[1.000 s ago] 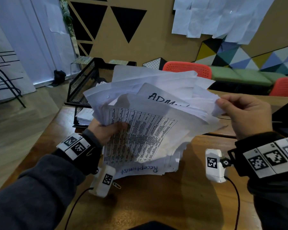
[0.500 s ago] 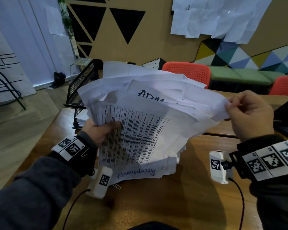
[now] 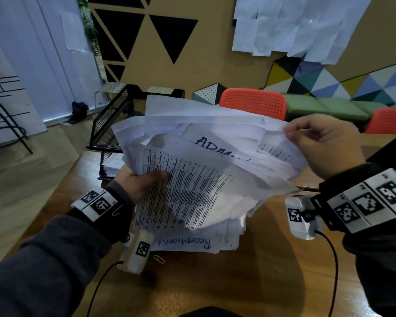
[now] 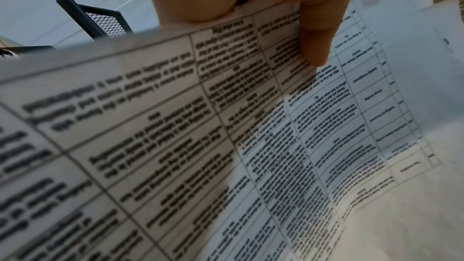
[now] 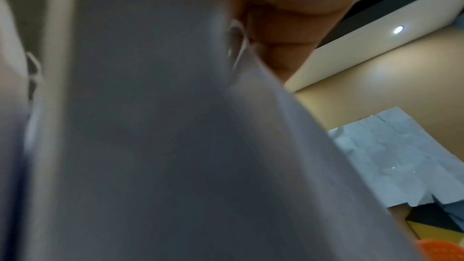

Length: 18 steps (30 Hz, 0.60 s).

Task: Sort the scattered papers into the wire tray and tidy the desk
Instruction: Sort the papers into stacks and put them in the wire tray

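Note:
A thick, untidy stack of white papers point(image 3: 206, 179) is held up above the wooden desk point(image 3: 249, 282). The top sheet bears a printed table point(image 4: 276, 126); another reads "ADM", a lower one "Receptionist". My left hand point(image 3: 142, 181) grips the stack's left edge, thumb on the printed table point(image 4: 316, 33). My right hand point(image 3: 325, 143) pinches the upper right corner of the sheets point(image 5: 175, 126). The black wire tray point(image 3: 114, 124) stands behind the stack at the desk's far left, with papers in its lower tier; most of it is hidden by the sheets.
A paper clip point(image 3: 158, 259) lies on the desk below the stack. A dark object point(image 3: 389, 154) sits at the desk's right edge. Orange chairs point(image 3: 254, 104) and a green bench stand beyond the desk. Sheets are pinned on the wall point(image 3: 295, 24).
Both hands have lifted the stack slightly. The right hand has moved up and right along the sheets' corner, spreading the papers wider.

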{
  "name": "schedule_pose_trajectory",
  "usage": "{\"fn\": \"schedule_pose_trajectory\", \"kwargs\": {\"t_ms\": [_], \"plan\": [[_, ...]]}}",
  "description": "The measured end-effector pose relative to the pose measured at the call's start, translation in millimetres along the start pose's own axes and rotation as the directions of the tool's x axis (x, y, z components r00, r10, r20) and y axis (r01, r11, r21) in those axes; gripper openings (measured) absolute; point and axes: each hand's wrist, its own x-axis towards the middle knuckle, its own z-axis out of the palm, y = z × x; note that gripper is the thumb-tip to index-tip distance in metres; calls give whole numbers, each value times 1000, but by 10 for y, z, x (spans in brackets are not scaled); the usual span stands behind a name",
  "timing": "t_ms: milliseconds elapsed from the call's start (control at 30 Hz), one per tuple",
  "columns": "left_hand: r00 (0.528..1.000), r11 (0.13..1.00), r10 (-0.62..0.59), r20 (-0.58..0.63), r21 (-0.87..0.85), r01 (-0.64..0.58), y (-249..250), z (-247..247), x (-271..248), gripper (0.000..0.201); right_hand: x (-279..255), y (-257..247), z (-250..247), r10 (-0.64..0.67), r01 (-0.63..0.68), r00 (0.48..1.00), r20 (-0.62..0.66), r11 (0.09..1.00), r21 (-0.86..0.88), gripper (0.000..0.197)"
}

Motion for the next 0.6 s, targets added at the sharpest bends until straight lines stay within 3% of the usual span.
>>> {"fn": "schedule_pose_trajectory", "kwargs": {"t_ms": [100, 200, 267, 367, 400, 467, 533, 600], "plan": [[1000, 1000, -8, 14, -6, 8, 36, 42, -24, 60, 17, -111, 24, -7, 23, 996, -87, 983, 183, 30], [1000, 1000, 11, -29, 4, -11, 85, 114, -50, 32, 19, -206, 85, -8, 41, 993, -120, 960, 278, 23], [994, 1000, 0, -112, 25, 2, 110, 159, -58, 15, 12, -240, 122, -5, 22, 998, -69, 968, 251, 30], [983, 999, -33, -182, 3, 34, 127, 188, -71, 12, -16, -242, 80, 68, -80, 996, 59, 973, 218, 23], [979, 999, -42, -200, -11, 40, 142, 191, -80, 11, -33, -206, 14, 108, -122, 991, 81, 970, 208, 31], [976, 997, -64, -209, -52, 54, 167, 141, -65, 9, -106, -96, -131, 188, -203, 975, 117, 971, 125, 81], [979, 986, -123, -160, -132, 102, 192, 96, -42, 49, -233, 8, -186, 323, -335, 934, 151, 940, 67, 137], [979, 978, -132, -154, -182, 103, 212, 68, -18, 65, -392, 104, -78, 426, -453, 877, 223, 887, 87, 159]]}}
